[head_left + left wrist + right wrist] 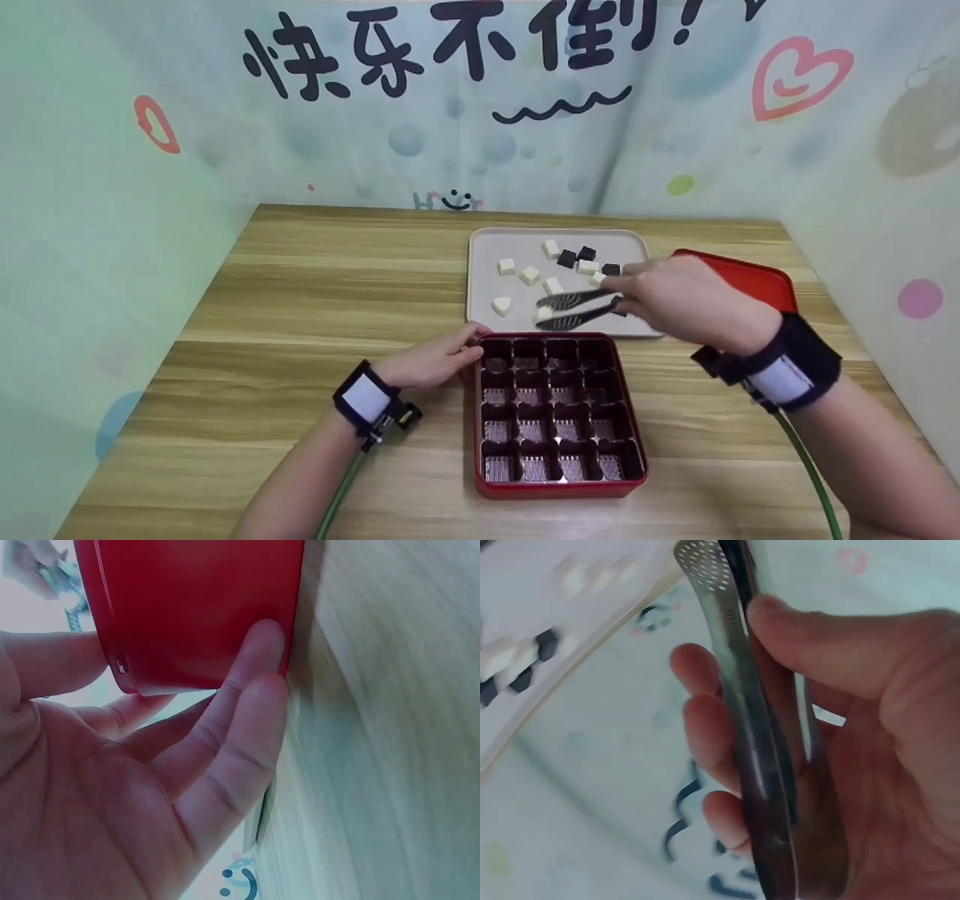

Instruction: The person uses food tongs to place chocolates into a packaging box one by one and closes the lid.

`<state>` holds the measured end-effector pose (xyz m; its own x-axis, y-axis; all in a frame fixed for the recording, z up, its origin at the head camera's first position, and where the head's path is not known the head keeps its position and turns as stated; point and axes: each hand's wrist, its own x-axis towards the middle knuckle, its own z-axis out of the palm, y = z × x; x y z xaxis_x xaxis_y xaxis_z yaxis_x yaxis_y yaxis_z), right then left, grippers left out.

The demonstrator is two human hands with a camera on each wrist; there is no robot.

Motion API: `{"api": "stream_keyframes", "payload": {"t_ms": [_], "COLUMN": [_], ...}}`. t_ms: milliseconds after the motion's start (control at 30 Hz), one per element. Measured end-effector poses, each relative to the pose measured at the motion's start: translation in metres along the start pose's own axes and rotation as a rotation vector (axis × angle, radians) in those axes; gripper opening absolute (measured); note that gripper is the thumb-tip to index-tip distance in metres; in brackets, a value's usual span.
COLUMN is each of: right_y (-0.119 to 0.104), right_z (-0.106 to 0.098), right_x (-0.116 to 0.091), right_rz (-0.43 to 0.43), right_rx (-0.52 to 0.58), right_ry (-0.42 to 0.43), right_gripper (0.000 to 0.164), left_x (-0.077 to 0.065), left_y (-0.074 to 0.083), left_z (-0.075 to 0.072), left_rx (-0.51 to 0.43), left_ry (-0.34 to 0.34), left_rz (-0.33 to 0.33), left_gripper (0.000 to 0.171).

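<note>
My right hand [675,296] holds metal tongs [742,705] with perforated tips, thumb on one arm and fingers on the other. In the head view the tips hang over the near part of a pale tray [484,247], with a white piece [544,313] between them; whether they squeeze it, I cannot tell. My left hand [431,360] holds the back left corner of a red box [187,615], thumb at the rim and fingers against its walls. A dark brown insert [547,405] divides the box into several compartments, where no pieces show.
Several white cubes [529,276] and dark brown cubes [568,259] lie scattered on the tray, some hidden behind my right hand. A red lid [750,279] lies to the tray's right on the wooden table [322,285]. Printed cloth walls [450,150] enclose the table's back and sides.
</note>
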<state>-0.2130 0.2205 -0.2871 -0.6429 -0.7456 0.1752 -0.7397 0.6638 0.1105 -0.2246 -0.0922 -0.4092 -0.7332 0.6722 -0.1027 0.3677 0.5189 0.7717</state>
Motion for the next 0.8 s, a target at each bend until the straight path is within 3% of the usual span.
{"api": "stream_keyframes", "payload": {"t_ms": [167, 333, 500, 800], "right_y": [-0.038, -0.067, -0.088, -0.122], "right_z": [-0.003, 0.000, 0.000, 0.000], "right_x": [0.010, 0.023, 0.035, 0.057], "right_rz": [-0.167, -0.243, -0.235, -0.168], "right_rx": [-0.053, -0.148, -0.263, -0.429], "right_ry": [-0.027, -0.069, -0.131, -0.270], "right_gripper": [0.016, 0.014, 0.006, 0.008], "left_x": [0.001, 0.000, -0.001, 0.001], "left_y": [0.002, 0.001, -0.001, -0.001], "left_z": [-0.001, 0.001, 0.002, 0.003], "left_rx": [0.015, 0.041, 0.008, 0.077], "left_ry": [0.007, 0.000, 0.000, 0.026], "left_rz": [-0.005, -0.021, -0.018, 0.014], "left_gripper": [0.030, 0.030, 0.029, 0.028]}}
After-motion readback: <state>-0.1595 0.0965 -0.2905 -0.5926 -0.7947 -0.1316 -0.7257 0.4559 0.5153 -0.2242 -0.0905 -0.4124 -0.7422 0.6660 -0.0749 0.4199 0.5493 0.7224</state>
